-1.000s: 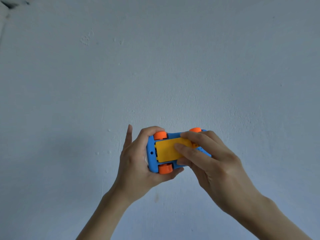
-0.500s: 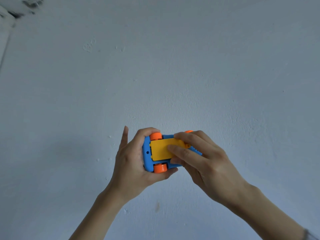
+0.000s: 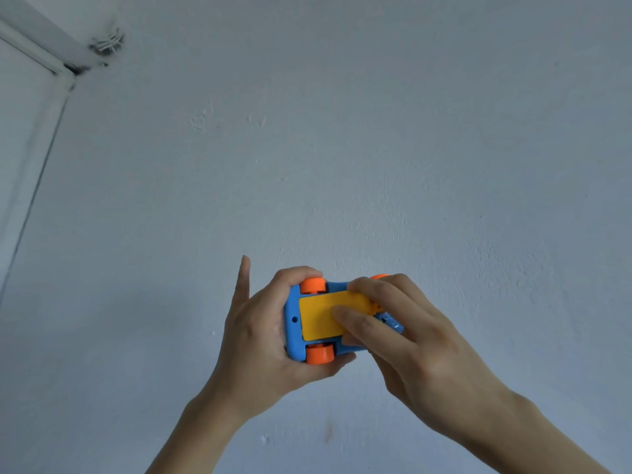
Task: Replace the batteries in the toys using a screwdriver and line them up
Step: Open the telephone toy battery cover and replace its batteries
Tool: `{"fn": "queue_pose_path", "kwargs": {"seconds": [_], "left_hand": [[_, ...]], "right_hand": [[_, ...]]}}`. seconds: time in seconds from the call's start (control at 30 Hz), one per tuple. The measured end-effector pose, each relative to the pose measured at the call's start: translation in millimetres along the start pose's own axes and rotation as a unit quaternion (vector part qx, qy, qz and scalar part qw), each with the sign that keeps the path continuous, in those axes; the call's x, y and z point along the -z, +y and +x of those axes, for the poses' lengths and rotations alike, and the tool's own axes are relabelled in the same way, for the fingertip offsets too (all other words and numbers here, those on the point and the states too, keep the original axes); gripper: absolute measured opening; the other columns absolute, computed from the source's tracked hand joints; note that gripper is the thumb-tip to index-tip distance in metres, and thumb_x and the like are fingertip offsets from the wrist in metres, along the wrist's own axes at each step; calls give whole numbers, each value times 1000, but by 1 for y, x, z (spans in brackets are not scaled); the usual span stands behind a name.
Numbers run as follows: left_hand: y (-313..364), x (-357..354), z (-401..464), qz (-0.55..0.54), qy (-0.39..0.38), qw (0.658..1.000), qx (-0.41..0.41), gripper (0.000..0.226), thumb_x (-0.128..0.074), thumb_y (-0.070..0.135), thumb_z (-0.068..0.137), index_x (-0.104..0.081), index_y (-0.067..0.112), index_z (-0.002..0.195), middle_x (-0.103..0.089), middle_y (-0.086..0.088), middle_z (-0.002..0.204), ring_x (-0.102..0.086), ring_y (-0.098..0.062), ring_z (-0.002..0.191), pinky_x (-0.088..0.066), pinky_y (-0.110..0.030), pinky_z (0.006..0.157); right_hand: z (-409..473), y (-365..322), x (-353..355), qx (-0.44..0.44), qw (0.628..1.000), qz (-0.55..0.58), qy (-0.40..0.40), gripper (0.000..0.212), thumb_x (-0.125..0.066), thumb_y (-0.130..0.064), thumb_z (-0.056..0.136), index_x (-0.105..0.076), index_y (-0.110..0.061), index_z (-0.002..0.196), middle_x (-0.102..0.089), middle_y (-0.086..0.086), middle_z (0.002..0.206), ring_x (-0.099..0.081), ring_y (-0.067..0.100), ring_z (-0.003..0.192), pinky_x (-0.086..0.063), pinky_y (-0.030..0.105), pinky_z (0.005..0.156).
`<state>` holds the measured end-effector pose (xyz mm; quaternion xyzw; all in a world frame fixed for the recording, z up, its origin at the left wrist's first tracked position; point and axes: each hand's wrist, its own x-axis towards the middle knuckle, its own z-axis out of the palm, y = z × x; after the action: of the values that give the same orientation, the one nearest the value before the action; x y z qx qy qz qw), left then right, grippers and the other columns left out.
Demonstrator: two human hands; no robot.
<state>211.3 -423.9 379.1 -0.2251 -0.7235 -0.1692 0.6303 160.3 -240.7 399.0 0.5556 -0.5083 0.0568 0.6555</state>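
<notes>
Two bare hands low in the centre of the frame, one blue toy car (image 3: 294,323) held between them, belly up against a pale blue-grey surface (image 3: 376,131). Left hand (image 3: 253,340) wrapped round the car's left end: thumb hooked under by the lower orange wheel (image 3: 319,354), curled fingers over the top beside the upper orange wheel (image 3: 312,285), one finger poking straight up, free of the toy. Right hand (image 3: 420,340) coming in from the lower right, fingers close together and laid across the yellow battery cover (image 3: 319,314), fingertips (image 3: 342,313) pressing on its right half. Cover lying flat in the car's underside. Third orange wheel (image 3: 378,277) just peeking above the right knuckles. White frame edge (image 3: 44,107) slanting down the upper left of the frame.
</notes>
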Motion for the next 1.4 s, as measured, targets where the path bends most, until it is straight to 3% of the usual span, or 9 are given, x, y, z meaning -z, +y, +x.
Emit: {"fn": "queue_pose_path", "kwargs": {"seconds": [0.17, 0.47, 0.67, 0.77, 0.87, 1.0, 1.07, 1.17, 1.4], "left_hand": [[3, 9, -5, 23, -2, 1000, -7, 71, -58, 79, 68, -36, 40, 123, -51, 27, 116, -58, 1, 104, -5, -33, 121], [11, 32, -7, 51, 4, 999, -8, 68, -58, 78, 69, -37, 38, 121, -52, 27, 111, -59, 4, 97, -8, -42, 120], [15, 45, -26, 4, 39, 998, 46, 63, -74, 61, 59, -47, 37, 110, -61, 23, 105, -64, -4, 93, -4, -37, 120], [11, 46, -43, -11, 43, 995, 85, 65, -77, 60, 56, -49, 34, 109, -63, 18, 102, -66, -9, 91, -5, -33, 120], [8, 46, -57, -7, 34, 994, 106, 68, -75, 68, 56, -50, 34, 109, -63, 18, 103, -65, -8, 93, -6, -34, 120], [7, 44, -68, 0, 24, 993, 113, 68, -77, 65, 55, -50, 34, 110, -63, 20, 104, -65, -5, 94, -4, -38, 120], [6, 43, -72, -1, 17, 993, 113, 67, -74, 69, 59, -49, 37, 112, -62, 22, 106, -64, -4, 96, -5, -38, 120], [12, 37, -74, -25, 15, 992, 121, 67, -71, 73, 61, -48, 37, 113, -62, 22, 106, -64, -5, 96, -9, -43, 120], [33, 2, -72, -56, -8, 993, 106, 67, -73, 69, 61, -48, 37, 114, -64, 19, 105, -66, -8, 94, -9, -44, 119]], "right_hand": [[0, -11, 3, -19, 1000, 13, 21, 39, -66, -3, 76, -51, -14, 110, -45, 8, 113, -48, 22, 94, -52, 31, 63], [13, -23, -3, -25, 996, 52, 73, 32, -67, -4, 79, -55, -15, 106, -59, 9, 109, -54, 25, 91, -51, 37, 69], [16, -49, -12, -139, 977, 137, 81, 21, -49, -39, 94, -64, -32, 107, -50, -4, 131, -40, 18, 114, -40, 38, 87], [12, -67, -19, -242, 928, 280, 35, 27, -45, -53, 91, -64, -46, 109, -35, -19, 141, -29, 11, 128, -38, 34, 93], [7, -77, -26, -332, 847, 413, 38, 46, -67, -49, 76, -49, -60, 117, -31, -28, 136, -31, 2, 130, -44, 16, 90], [6, -79, -22, -469, 683, 559, 34, 89, -90, -11, 58, -44, -54, 121, -48, -12, 122, -61, 3, 98, -55, 21, 71], [6, -74, -18, -499, 624, 601, 11, 90, -93, -13, 51, -48, -44, 122, -52, -9, 120, -66, 5, 88, -54, 19, 65], [1, -66, -12, -530, 585, 614, -5, 84, -93, -21, 48, -53, -34, 121, -60, -1, 115, -68, 12, 84, -52, 19, 61], [-35, -52, 12, -571, 554, 604, -39, 55, -84, -20, 55, -63, -15, 105, -72, 10, 95, -71, 30, 84, -59, 43, 72]]}}
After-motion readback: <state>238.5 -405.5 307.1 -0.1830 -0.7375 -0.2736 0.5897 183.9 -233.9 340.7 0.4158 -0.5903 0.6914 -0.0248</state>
